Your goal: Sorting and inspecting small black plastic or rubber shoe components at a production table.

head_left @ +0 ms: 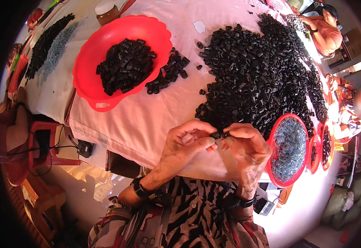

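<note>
My left hand (pixel 184 144) and my right hand (pixel 248 146) meet at the table's near edge, fingertips almost touching. Between the left thumb and fingers is pinched a small black plastic part (pixel 215 135). The right fingertips close on another small black plastic part (pixel 226 134) right beside it; fingers partly cover both, so I cannot tell whether they are joined. Just beyond my hands spreads a large heap of black plastic parts (pixel 250 74), many of them short and hollow. A scalloped red basin (pixel 85 66) at the left holds a pile of similar black pieces.
Loose black pieces (pixel 168 74) lie beside the basin. Red bowls stand at the right, one filled with small clear bluish parts (pixel 288 149). A lidded jar (pixel 107 12) stands behind the basin. Farther left lie dark and bluish piles (pixel 48 49). Other people (pixel 327 33) sit along the right side.
</note>
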The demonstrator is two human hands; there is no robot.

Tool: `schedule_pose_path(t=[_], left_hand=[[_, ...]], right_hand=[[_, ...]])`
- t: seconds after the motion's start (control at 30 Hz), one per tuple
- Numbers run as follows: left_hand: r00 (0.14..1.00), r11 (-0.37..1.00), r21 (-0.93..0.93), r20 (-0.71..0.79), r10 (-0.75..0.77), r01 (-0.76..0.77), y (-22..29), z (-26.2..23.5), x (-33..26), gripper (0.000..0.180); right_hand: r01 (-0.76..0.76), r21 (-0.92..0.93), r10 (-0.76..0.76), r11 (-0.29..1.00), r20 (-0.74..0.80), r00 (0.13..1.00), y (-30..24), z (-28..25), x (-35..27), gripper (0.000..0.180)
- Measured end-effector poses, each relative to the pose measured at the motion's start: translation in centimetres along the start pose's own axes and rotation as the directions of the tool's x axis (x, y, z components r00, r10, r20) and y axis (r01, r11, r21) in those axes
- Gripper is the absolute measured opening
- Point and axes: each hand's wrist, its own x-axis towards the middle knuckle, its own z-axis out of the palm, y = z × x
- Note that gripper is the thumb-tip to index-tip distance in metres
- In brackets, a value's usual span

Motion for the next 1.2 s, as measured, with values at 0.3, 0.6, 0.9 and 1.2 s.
schedule_pose_path(t=[0.3, 0.6, 0.9, 1.2], left_hand=[[1.000, 1.000, 0.014, -0.012, -0.023, 0.024, 0.1, 0.4, 0.0, 0.019], [0.999, 0.999, -0.026, -0.024, -0.040, 0.040, 0.0, 0.3, -0.1, 0.018], [0.998, 0.998, -0.022, -0.016, -0.055, 0.054, -0.1, 0.0, -0.1, 0.018], [1.000, 0.997, -0.072, -0.011, -0.019, 0.018, -0.4, -0.2, -0.1, 0.017]], right_hand=[[0.089, -0.203, -0.093, 0.975, -0.015, 0.996, 0.3, 0.3, 0.1, 0.025], [0.183, -0.376, -0.211, 0.908, -0.034, 0.977, 0.7, 1.2, -0.2, 0.018], [0.183, -0.308, -0.217, 0.934, -0.078, 0.973, 1.5, 1.7, -0.4, 0.017], [0.183, -0.285, -0.221, 0.941, -0.108, 0.969, 2.6, 1.8, -0.7, 0.013]])
